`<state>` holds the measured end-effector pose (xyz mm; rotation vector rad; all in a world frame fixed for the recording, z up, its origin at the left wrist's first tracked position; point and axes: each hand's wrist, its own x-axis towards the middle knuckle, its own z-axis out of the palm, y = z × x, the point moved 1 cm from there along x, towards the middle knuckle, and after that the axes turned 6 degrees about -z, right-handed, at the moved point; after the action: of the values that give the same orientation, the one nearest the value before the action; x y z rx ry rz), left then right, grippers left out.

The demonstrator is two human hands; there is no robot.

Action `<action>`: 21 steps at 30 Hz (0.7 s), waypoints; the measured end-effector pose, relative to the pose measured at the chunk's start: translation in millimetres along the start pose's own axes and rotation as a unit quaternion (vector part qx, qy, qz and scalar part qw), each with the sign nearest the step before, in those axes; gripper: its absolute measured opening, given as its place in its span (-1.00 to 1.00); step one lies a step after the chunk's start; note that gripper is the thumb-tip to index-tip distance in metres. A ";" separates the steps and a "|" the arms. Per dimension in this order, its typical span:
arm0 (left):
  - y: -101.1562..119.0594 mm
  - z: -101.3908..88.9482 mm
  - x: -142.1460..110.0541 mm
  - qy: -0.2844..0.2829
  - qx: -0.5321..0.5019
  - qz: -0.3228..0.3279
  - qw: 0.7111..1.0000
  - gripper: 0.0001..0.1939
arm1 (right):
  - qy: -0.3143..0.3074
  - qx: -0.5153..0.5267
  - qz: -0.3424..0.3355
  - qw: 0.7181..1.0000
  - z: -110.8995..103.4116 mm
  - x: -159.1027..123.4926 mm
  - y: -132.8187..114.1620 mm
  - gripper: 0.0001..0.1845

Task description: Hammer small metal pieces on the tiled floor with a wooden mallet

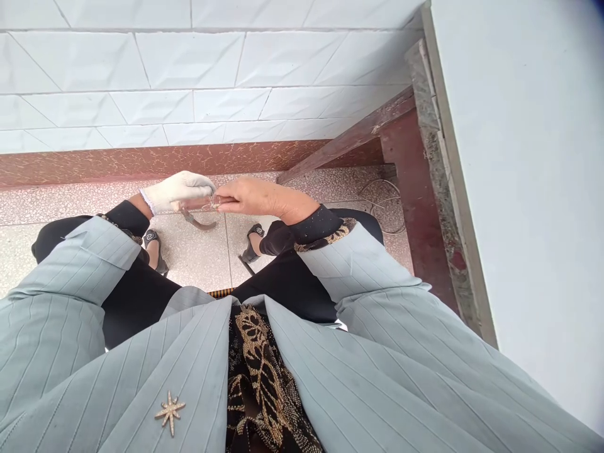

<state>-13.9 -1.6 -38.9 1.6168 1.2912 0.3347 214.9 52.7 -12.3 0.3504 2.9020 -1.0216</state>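
Observation:
My left hand (179, 190), in a white glove, is closed on a pinkish-brown bar (194, 203) held level above the floor. A curved brown strip (201, 223), like a hooked blade, hangs just beneath the bar; whether the two are joined is hard to see. Bare and with fingers pinched together, my right hand (252, 198) meets the glove's fingertips at the bar's right end. Thin pale strands (214, 201), wire or thread, loop between the two hands. The right fingertips are on these strands, and the hand partly hides the bar's end.
A white tiled wall (189, 63) with a reddish-brown skirting (141, 162) stands ahead. To the right is a worn reddish table frame (415, 195) under a white top (528, 157). A loose cable (384, 201) lies on the speckled floor (198, 251). My knees are spread below my hands.

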 end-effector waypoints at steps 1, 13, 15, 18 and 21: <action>-3.5 2.7 1.8 0.007 -0.022 0.010 1.000 -0.64 | 0.046 -0.010 0.025 0.999 -2.2 -0.2 3.4 -0.76; 20.4 36.3 -3.0 -0.110 0.341 -0.012 0.934 -0.58 | 0.049 -0.158 0.293 0.942 -6.2 4.1 7.2 -0.59; 24.6 36.3 -5.0 -0.105 0.378 -0.014 0.920 -0.57 | -0.049 -0.176 0.282 0.942 -0.8 6.7 2.1 -0.60; 29.1 31.3 -8.2 -0.062 0.369 -0.016 0.927 -0.59 | -0.155 -0.181 0.248 0.939 6.4 11.3 -4.1 -0.64; 29.5 24.4 -9.7 -0.023 0.286 -0.013 0.958 -0.66 | -0.195 -0.154 0.206 0.946 8.6 13.7 -8.5 -0.72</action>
<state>16.8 -20.5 -22.7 2.0673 1.4540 -0.1116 199.3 43.6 -15.5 0.6196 2.4275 -0.4942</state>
